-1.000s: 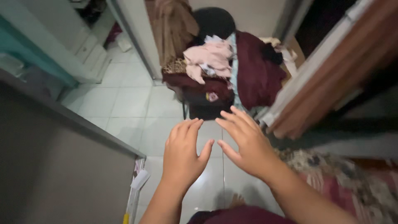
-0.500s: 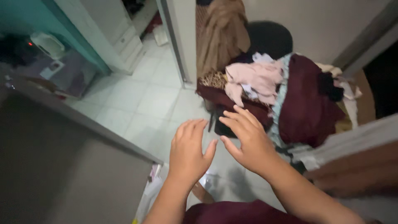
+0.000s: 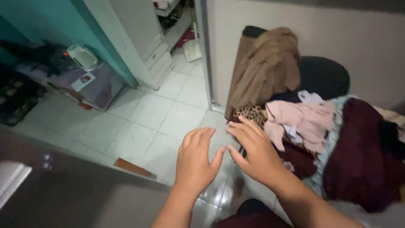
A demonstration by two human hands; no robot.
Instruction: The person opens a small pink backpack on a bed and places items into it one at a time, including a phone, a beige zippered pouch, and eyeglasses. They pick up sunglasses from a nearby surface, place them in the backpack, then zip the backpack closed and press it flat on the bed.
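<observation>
My left hand (image 3: pixel 196 161) is held out over the white tiled floor (image 3: pixel 139 122), palm down, fingers apart, holding nothing. My right hand (image 3: pixel 255 153) is beside it, also empty and spread, its fingertips close to the near edge of a heap of clothes (image 3: pixel 320 135) on a black chair (image 3: pixel 325 76). The heap has a pink garment (image 3: pixel 303 120), a dark maroon one (image 3: pixel 367 156), a leopard-print piece (image 3: pixel 251 113) and a tan cloth (image 3: pixel 265 67) draped at the back. Whether the right fingers touch the clothes I cannot tell.
A grey surface (image 3: pixel 63 190) fills the lower left. A teal wall (image 3: pixel 46 17) and white door frame (image 3: pixel 135 46) stand at upper left, with a white kettle (image 3: pixel 82 56) on a low box. A grey wall (image 3: pixel 320 29) runs behind the chair.
The view has swung left and up: the clothes heap moved to the right of the picture and more floor shows. Both hands stay outstretched side by side, now nearer the heap.
</observation>
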